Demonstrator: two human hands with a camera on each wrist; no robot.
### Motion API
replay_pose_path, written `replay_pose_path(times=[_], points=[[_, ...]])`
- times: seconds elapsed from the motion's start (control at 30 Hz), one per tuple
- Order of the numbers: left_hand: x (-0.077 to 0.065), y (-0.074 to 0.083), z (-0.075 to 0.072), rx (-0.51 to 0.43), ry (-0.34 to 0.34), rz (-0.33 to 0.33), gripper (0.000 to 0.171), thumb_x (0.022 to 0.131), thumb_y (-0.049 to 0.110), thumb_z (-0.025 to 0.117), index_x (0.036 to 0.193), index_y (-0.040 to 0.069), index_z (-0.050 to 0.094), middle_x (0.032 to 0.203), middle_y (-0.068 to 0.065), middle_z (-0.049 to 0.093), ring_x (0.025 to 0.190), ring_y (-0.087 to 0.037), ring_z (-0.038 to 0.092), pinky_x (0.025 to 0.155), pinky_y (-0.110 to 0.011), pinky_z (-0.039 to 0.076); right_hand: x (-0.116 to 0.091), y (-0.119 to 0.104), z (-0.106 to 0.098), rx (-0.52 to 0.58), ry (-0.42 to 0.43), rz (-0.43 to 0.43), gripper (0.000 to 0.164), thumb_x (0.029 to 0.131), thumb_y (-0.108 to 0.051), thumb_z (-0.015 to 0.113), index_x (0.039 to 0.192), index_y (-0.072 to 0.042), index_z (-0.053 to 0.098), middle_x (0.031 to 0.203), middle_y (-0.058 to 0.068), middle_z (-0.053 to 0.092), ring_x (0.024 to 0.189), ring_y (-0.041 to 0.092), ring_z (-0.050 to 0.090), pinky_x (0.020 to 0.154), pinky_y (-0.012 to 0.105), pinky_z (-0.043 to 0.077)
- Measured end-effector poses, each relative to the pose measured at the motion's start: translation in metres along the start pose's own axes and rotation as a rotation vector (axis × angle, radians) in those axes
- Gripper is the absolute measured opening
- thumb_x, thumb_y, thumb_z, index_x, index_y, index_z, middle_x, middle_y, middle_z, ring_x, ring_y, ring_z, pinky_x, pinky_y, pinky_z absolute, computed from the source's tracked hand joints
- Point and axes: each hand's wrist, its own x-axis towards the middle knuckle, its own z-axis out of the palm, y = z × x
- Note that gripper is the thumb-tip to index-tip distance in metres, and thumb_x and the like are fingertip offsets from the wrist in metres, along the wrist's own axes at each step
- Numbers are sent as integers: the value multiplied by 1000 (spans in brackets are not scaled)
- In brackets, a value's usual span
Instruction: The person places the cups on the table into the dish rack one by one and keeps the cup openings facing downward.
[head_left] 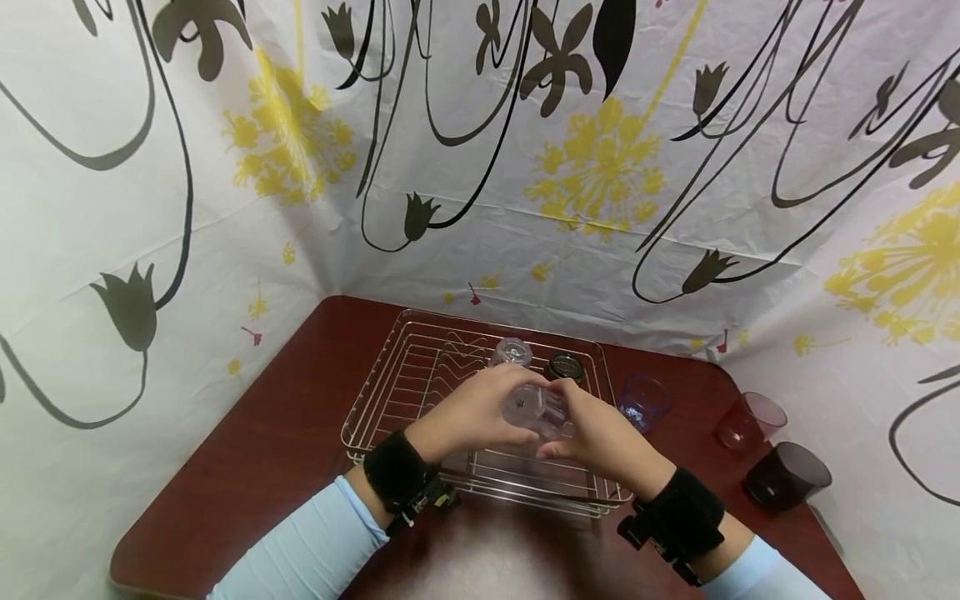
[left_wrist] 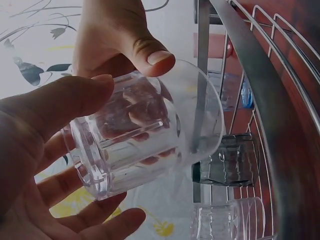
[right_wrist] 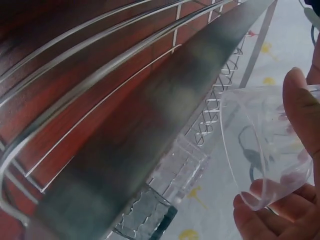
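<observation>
Both hands hold one clear faceted cup [head_left: 531, 407] above the wire dish rack [head_left: 375, 373], its base turned up toward the head view. My left hand [head_left: 471, 410] grips it from the left, with the thumb on its side and fingers around the base end in the left wrist view. From the other side my right hand [head_left: 602, 429] holds the cup between thumb and fingers, as the right wrist view shows. Behind the hands, another clear cup [head_left: 512, 350] and a dark green cup [head_left: 564, 367] stand upside down in the rack.
Right of the rack, on the red-brown table [head_left: 277, 450], are a blue cup [head_left: 647, 398], a red cup [head_left: 750, 421] and a dark cup [head_left: 787, 477]. A patterned curtain [head_left: 465, 267] hangs around the table's back and sides.
</observation>
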Motion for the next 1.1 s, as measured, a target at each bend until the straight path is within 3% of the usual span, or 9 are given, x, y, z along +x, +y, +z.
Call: replay_pose_path(times=[0.13,0.33,0.4,0.5,0.57,0.63,0.73,0.87,1.1], points=[[2,7,-2,8,-11,1,63,80,30,85,137,23,59,140,1,56,131,-16,52,104,-35,48,-3,-2,0,18,-5,-1,86,72,-44,89,138,-13,43,111,2,66,89,11,64,73,32,52],[4,11,1,28,-43,-21,64,80,35,85,137,24,59,140,2,57,130,-16,53,104,-36,48,-7,3,5,30,-76,8,93,72,-63,78,139,-13,40,106,1,66,88,10,65,70,31,51],[5,11,3,42,-49,-18,64,80,38,85,137,25,59,139,2,57,129,-15,54,103,-35,48,-8,6,5,27,-112,1,103,71,-68,74,146,-9,35,115,5,65,94,13,66,75,34,53],[8,12,4,73,-55,-17,65,79,39,84,138,24,59,140,1,57,127,-16,55,102,-34,49,-11,11,1,11,-144,-12,116,72,-68,74,155,-5,24,139,17,56,118,27,62,92,44,53],[11,11,4,98,-58,-22,67,79,38,85,138,24,59,140,0,57,125,-17,57,100,-34,50,-12,16,-3,-8,-134,-14,120,71,-64,77,158,-4,19,154,21,40,134,36,50,103,52,47],[13,11,4,123,-65,-33,68,78,36,85,139,23,58,140,-2,57,122,-18,59,98,-34,52,-12,21,-9,-48,-104,-6,119,72,-60,81,158,-6,20,157,22,36,141,43,40,107,58,42],[16,9,4,147,-77,-61,69,77,34,86,139,23,58,140,-2,57,118,-18,61,95,-34,53,-14,31,-18,-115,-44,4,110,75,-55,82,157,-7,26,157,23,36,142,48,34,107,64,38],[18,9,3,145,-96,-95,69,77,34,86,139,23,58,140,-3,56,117,-19,61,93,-35,53,-16,49,-26,-173,17,32,97,84,-56,75,154,-5,32,154,25,38,142,51,31,110,67,32],[22,5,5,151,-114,-148,66,79,32,85,138,21,58,135,-3,58,109,-17,62,85,-31,54,-23,90,-28,-122,14,106,96,87,-66,64,155,-6,31,157,23,32,146,49,22,112,69,23]])
